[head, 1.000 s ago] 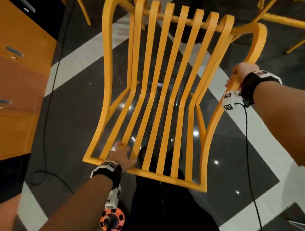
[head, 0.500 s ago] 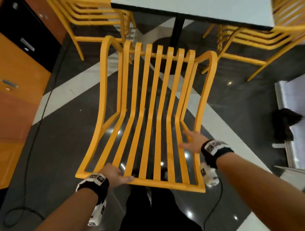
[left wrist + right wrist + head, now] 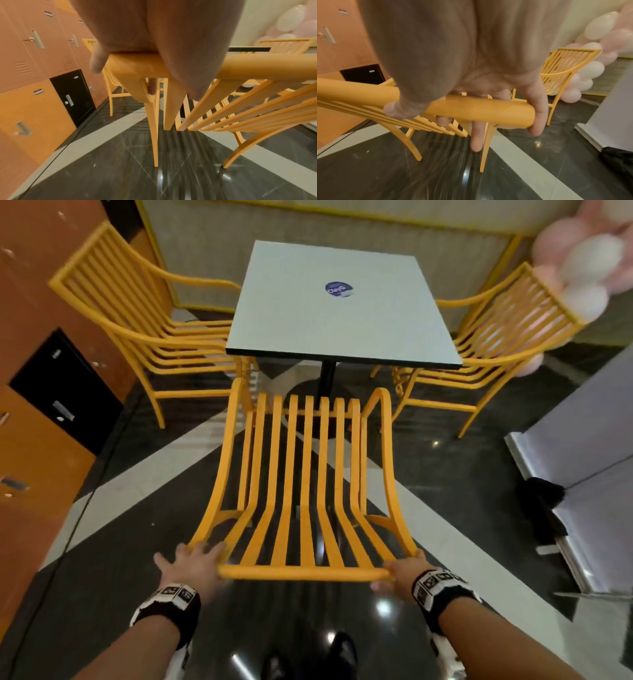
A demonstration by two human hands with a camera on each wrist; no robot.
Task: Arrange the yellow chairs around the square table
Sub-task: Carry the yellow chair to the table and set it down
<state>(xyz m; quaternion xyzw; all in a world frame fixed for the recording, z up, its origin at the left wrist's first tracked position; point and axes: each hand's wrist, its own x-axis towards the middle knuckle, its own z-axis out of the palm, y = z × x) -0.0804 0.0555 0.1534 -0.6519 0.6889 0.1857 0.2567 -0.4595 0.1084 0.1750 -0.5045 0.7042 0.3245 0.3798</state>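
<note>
A yellow slatted chair [image 3: 301, 572] stands in front of me, its seat facing the near side of the square grey table [image 3: 339, 313]. My left hand [image 3: 191, 559] grips the left corner of the backrest's top rail [image 3: 257, 65], and one fingertip shows curled behind the rail. At the rail's right end [image 3: 479, 111] my right hand [image 3: 399, 571] holds on, thumb in front and fingers wrapped behind. The chair's legs reach the floor. A second yellow chair [image 3: 137, 313] sits at the table's left side and a third [image 3: 507, 326] at its right.
Orange lockers [image 3: 34, 440] with one black door [image 3: 65, 392] line the left, and a cable [image 3: 85, 508] runs along the floor there. Pink and white balloons [image 3: 582, 258] hang at the top right. A grey cabinet [image 3: 589, 440] and a black object [image 3: 541, 501] stand to the right.
My right hand left the chair's right armrest and came back to the right end of the top rail. The chair now stands nearer the table. My left hand stayed on the rail.
</note>
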